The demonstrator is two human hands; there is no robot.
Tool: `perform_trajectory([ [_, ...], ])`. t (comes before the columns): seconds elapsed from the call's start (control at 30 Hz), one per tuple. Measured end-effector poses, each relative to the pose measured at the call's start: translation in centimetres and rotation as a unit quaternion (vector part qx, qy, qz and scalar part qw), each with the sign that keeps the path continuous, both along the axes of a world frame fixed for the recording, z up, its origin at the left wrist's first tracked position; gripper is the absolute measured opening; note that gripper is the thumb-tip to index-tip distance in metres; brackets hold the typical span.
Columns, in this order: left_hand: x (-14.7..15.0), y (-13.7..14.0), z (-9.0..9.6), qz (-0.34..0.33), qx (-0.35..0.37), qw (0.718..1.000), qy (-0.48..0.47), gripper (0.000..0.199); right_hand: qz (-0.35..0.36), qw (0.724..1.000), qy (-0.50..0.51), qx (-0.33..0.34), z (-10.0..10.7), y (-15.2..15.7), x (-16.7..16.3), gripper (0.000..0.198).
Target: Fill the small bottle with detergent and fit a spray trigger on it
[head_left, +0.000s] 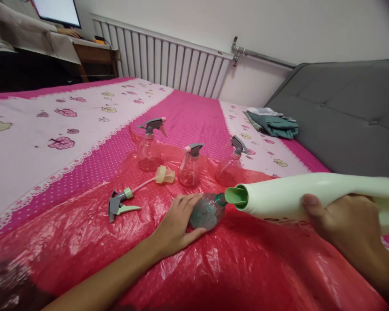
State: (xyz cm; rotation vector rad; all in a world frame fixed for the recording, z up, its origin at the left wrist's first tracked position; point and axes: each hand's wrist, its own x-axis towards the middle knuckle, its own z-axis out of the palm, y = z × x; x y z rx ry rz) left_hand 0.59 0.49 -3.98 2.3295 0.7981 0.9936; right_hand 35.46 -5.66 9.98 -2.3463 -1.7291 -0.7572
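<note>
My left hand (184, 222) is wrapped round a clear spray bottle (208, 211) with a green neck and no top, tilted toward the right. In my right hand (350, 224) is a large pale green jug (285, 194), gripped by its handle and tipped to the left. Its spout is at the bottle's mouth; whether liquid is running I cannot tell. Left of my left hand lies a grey and green spray trigger head (118, 205) with its tube reaching a small yellowish cup-shaped piece (164, 174).
Three clear bottles with spray heads, a left one (149, 153), a middle one (190, 168) and a right one (231, 166), stand on a red plastic sheet (84, 233) over the bed. Folded cloths (272, 123) lie by the grey headboard (343, 108). Another person's arm (22, 19) rests at a desk.
</note>
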Motion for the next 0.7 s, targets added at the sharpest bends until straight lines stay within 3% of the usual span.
perform_trajectory([
  [0.37,0.0,-0.1,0.2,0.001,-0.004,1.000,0.003,0.078,-0.036,0.999,0.012,-0.037,0.9,0.2,-0.9,0.108],
  [0.7,0.0,-0.1,0.2,-0.001,-0.010,1.000,0.007,0.077,-0.008,1.000,0.009,-0.013,0.8,0.2,-0.9,0.090],
])
